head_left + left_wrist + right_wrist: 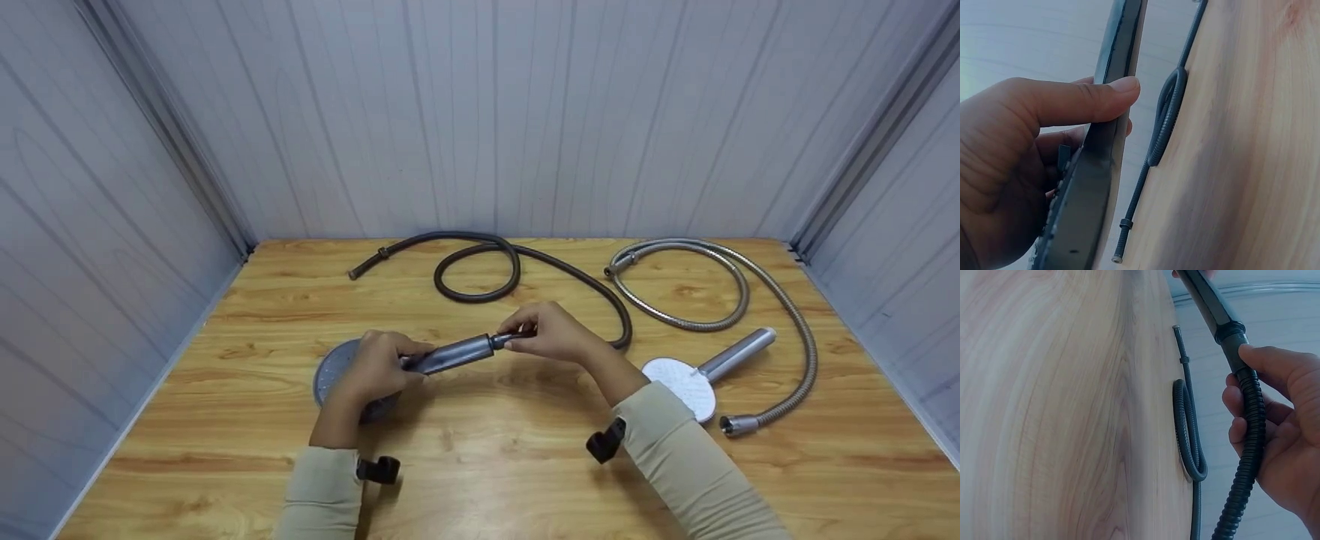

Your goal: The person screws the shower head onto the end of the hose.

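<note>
My left hand [377, 365] grips a dark grey shower head [457, 355] at the neck, its thumb laid across the handle in the left wrist view. The round spray face is partly hidden behind that hand. At the handle's far end, my right hand [553, 332] pinches the end fitting of a black shower hose [1235, 349] between thumb and fingers. The fitting meets the handle end in line with it; whether it is threaded on I cannot tell. From the right hand the ribbed hose runs back to the table and loops behind both hands.
On the right lie a white-faced chrome shower head [739, 355] and a silver shower hose [799, 322], coiled at the back. The black hose's free end [366, 266] rests at the back left. Panelled walls [480, 120] enclose the wooden table [480, 465] behind and at both sides.
</note>
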Available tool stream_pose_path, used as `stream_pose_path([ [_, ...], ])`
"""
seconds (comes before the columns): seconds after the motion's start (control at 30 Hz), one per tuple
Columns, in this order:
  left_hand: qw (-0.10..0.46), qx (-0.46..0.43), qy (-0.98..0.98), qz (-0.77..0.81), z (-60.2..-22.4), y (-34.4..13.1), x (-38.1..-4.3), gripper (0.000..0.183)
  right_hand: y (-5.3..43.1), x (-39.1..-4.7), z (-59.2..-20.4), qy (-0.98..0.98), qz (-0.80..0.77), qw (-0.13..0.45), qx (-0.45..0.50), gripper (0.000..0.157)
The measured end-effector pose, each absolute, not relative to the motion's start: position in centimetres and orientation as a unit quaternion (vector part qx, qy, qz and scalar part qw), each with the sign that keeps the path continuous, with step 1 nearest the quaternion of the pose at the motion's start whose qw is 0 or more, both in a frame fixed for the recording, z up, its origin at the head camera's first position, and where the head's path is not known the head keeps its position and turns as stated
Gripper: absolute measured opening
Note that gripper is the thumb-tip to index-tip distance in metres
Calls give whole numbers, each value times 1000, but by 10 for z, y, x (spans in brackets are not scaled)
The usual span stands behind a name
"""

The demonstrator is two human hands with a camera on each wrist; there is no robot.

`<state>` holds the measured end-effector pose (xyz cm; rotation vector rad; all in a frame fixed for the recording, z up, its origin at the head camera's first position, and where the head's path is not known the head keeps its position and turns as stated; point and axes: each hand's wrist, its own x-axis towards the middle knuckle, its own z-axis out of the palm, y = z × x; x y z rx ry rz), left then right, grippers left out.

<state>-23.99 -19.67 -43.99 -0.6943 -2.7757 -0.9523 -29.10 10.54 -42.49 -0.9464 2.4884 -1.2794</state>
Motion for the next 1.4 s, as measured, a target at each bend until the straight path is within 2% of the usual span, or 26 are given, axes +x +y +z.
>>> stream_pose_path([
  [0.77,73,-245,-918,-303,-440,-195,-240,40,107,-290,-427,843,-416,90,-329,15],
  [1.4,77,-262,-917,-291,-441,-193,-240,41,108,-291,-426,843,-394,135,-340,15],
])
